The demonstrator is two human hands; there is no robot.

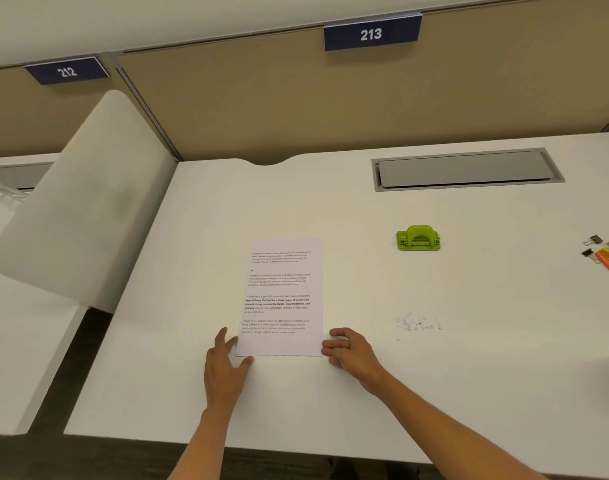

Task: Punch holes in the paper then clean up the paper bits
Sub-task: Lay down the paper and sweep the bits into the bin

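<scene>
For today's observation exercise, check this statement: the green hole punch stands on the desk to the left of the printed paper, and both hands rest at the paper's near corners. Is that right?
One detail is wrong. In the head view the green hole punch stands to the right of the printed paper, not the left. The rest holds: the left hand and right hand rest at the paper's near corners.

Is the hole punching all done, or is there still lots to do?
Punching looks done: paper bits lie scattered on the desk, and the green hole punch sits untouched. Now the left hand and right hand touch the paper edges. Cleaning the bits remains.
</scene>
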